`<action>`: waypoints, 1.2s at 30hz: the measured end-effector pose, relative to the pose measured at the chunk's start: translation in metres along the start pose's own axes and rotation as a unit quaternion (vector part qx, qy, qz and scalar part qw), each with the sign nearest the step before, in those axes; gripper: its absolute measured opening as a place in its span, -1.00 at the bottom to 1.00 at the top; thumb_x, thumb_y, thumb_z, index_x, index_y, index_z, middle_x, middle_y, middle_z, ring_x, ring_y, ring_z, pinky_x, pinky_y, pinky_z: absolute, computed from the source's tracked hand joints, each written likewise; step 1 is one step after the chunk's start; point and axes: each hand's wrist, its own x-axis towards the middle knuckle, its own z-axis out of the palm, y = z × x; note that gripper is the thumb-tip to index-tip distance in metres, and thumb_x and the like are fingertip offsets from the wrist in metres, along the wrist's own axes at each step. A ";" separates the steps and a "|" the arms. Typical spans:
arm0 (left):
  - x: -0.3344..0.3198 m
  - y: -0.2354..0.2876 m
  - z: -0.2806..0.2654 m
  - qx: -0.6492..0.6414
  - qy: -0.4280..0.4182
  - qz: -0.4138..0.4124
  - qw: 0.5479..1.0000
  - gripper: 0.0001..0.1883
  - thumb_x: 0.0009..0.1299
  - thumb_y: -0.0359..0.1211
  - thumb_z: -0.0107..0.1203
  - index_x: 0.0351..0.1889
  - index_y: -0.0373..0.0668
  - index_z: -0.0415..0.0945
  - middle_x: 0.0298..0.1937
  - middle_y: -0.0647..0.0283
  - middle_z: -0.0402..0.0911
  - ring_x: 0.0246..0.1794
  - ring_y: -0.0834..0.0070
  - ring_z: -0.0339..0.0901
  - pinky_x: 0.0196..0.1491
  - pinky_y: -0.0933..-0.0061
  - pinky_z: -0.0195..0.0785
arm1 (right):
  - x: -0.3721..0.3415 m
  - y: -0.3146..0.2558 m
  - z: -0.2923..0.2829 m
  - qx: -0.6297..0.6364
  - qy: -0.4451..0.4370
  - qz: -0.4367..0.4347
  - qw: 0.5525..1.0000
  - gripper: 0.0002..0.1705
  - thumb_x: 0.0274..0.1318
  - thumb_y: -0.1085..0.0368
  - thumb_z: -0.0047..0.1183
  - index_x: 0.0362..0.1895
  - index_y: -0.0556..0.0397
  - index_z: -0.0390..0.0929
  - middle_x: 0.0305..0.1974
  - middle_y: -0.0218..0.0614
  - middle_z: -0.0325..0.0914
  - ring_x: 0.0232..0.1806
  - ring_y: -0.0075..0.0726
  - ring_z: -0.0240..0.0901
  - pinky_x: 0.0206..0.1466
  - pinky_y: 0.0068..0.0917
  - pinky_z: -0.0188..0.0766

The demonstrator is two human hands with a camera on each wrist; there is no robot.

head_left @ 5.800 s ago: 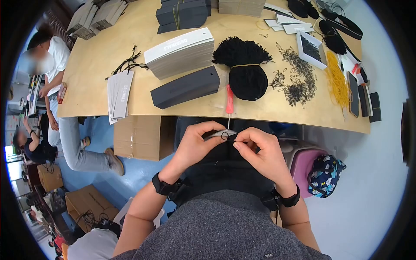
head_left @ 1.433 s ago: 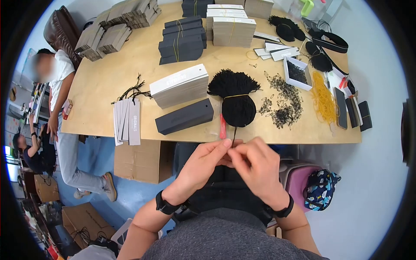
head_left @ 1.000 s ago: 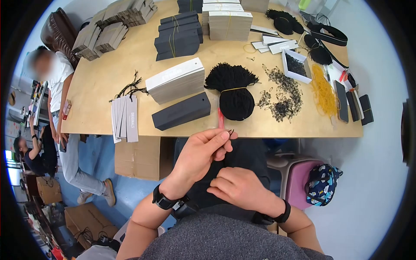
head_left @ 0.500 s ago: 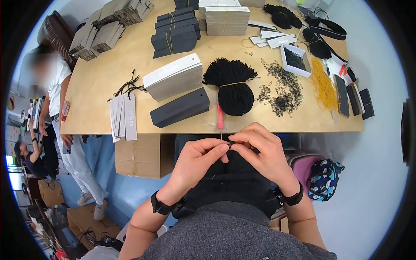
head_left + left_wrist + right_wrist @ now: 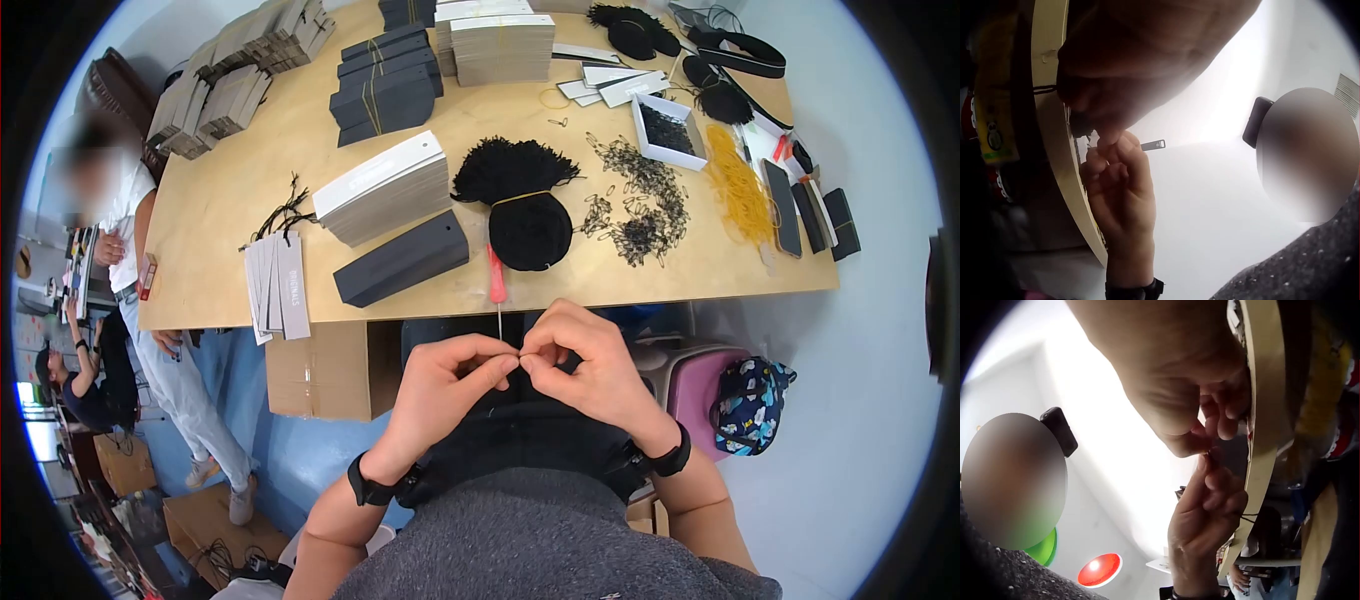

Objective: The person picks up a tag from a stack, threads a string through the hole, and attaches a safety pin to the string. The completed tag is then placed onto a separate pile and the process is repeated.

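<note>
Two hands met tip to tip in the head view, just off the near edge of the table (image 5: 210, 200). The left hand (image 5: 435, 385) had thumb and forefinger brought together, and the right hand (image 5: 590, 365) mirrored that pinch, its other fingers bent; what lay between the tips was too small to make out there. Near them, a red-handled tool (image 5: 497, 278) jutted over the edge, with a bundle of black cords (image 5: 531, 230) just beside its handle and loose pins (image 5: 655, 240) to the right. Working well probably meant minding that metal end.

The left wrist view showed a thin black cord (image 5: 1044, 89) looping out from the left hand, most of its length hidden by the fingers. A light, steady hold seemed best, with the loop free of twists.

In the right wrist view, the two pinches touched, and the black cord stuck out past the left fingers toward the table edge. The right fingers seemed to nip another bit of it, though that was too tiny to confirm. Short moves of the right tips, the left hand serving as anchor, looked surest.
</note>
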 end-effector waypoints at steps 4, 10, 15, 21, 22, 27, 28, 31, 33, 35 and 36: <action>-0.004 -0.009 0.003 0.004 0.022 0.058 0.998 -0.90 0.42 -0.48 0.21 -0.19 -0.32 0.66 -0.34 0.34 0.67 -0.33 0.70 0.56 -0.22 0.68 0.40 | -0.002 0.003 0.000 0.074 -0.003 0.095 0.993 -0.92 0.12 0.40 0.22 -0.32 0.09 0.57 -0.41 -0.39 0.43 -0.43 -0.55 0.42 -0.37 -0.55 0.35; -0.009 -0.007 -0.007 -0.069 0.057 0.002 0.996 -0.91 0.45 -0.44 0.19 -0.19 -0.27 0.62 -0.35 0.41 0.65 -0.31 0.78 0.52 -0.26 0.72 0.32 | 0.035 0.023 -0.050 -0.279 0.169 -0.022 0.945 -0.90 0.14 0.40 0.21 -0.24 0.10 0.61 -0.36 -0.27 0.46 -0.43 -0.29 0.48 -0.31 -0.43 0.40; -0.011 -0.018 -0.006 -0.117 0.052 0.003 0.992 -0.92 0.44 -0.45 0.19 -0.17 -0.26 0.64 -0.26 0.35 0.67 -0.26 0.69 0.58 -0.25 0.67 0.39 | 0.064 0.043 -0.059 -0.428 0.148 -0.091 0.887 -0.89 0.05 0.36 0.21 -0.29 0.03 0.59 -0.30 -0.21 0.43 -0.21 -0.03 0.48 -0.20 -0.17 0.46; -0.014 -0.023 -0.010 -0.092 0.044 0.064 0.993 -0.86 0.45 -0.40 0.19 -0.19 -0.32 0.61 -0.34 0.37 0.66 -0.28 0.75 0.51 -0.21 0.63 0.40 | 0.064 0.038 -0.058 -0.436 0.112 -0.054 0.892 -0.90 -0.02 0.47 0.14 -0.35 0.08 0.51 -0.25 -0.14 0.41 -0.24 0.11 0.44 -0.21 -0.11 0.42; -0.013 -0.027 -0.009 -0.111 0.048 0.073 0.990 -0.86 0.45 -0.40 0.19 -0.20 -0.32 0.61 -0.34 0.38 0.65 -0.29 0.75 0.50 -0.20 0.63 0.39 | 0.065 0.040 -0.058 -0.422 0.115 -0.066 0.897 -0.90 -0.01 0.50 0.11 -0.35 0.10 0.49 -0.28 -0.16 0.40 -0.30 0.05 0.44 -0.27 -0.18 0.40; -0.009 -0.041 -0.007 -0.156 0.035 0.098 0.982 -0.85 0.46 -0.39 0.17 -0.20 -0.33 0.59 -0.35 0.41 0.62 -0.28 0.77 0.46 -0.17 0.62 0.36 | 0.065 0.039 -0.067 -0.323 0.158 -0.049 0.932 -0.90 0.03 0.58 0.04 -0.35 0.15 0.45 -0.38 -0.23 0.36 -0.47 -0.25 0.38 -0.43 -0.41 0.30; -0.009 -0.041 -0.008 -0.142 0.035 0.111 0.983 -0.85 0.45 -0.39 0.18 -0.20 -0.33 0.59 -0.34 0.41 0.63 -0.28 0.77 0.46 -0.16 0.63 0.37 | 0.065 0.042 -0.069 -0.306 0.177 -0.024 0.935 -0.90 0.05 0.58 0.04 -0.34 0.16 0.45 -0.40 -0.25 0.36 -0.50 -0.33 0.34 -0.45 -0.45 0.27; -0.012 -0.038 -0.011 -0.154 0.016 0.107 0.982 -0.84 0.45 -0.39 0.17 -0.19 -0.33 0.59 -0.31 0.40 0.64 -0.25 0.77 0.47 -0.12 0.62 0.37 | 0.064 0.051 -0.078 -0.288 0.192 0.005 0.938 -0.94 0.13 0.56 0.04 -0.31 0.18 0.44 -0.44 -0.28 0.37 -0.53 -0.44 0.29 -0.48 -0.47 0.23; -0.013 -0.035 -0.016 -0.147 0.017 0.106 0.983 -0.84 0.45 -0.39 0.17 -0.18 -0.33 0.59 -0.31 0.40 0.64 -0.26 0.76 0.46 -0.13 0.62 0.35 | 0.063 0.060 -0.081 -0.294 0.210 -0.024 0.932 -0.95 0.17 0.54 0.05 -0.30 0.21 0.43 -0.44 -0.28 0.36 -0.54 -0.45 0.27 -0.50 -0.50 0.21; -0.015 -0.035 -0.017 -0.140 0.033 0.113 0.983 -0.84 0.45 -0.38 0.17 -0.18 -0.32 0.59 -0.33 0.40 0.63 -0.28 0.75 0.45 -0.16 0.62 0.34 | 0.059 0.062 -0.083 -0.301 0.198 -0.055 0.931 -0.96 0.26 0.51 0.02 -0.27 0.19 0.43 -0.44 -0.34 0.37 -0.53 -0.53 0.26 -0.50 -0.56 0.20; -0.017 -0.033 -0.022 -0.124 0.017 0.096 0.988 -0.83 0.46 -0.40 0.18 -0.12 -0.34 0.60 -0.23 0.35 0.65 -0.20 0.72 0.51 -0.09 0.63 0.37 | 0.057 0.052 -0.078 -0.238 0.204 -0.015 0.949 -0.97 0.32 0.47 -0.02 -0.24 0.16 0.41 -0.46 -0.43 0.31 -0.52 -0.63 0.21 -0.50 -0.60 0.15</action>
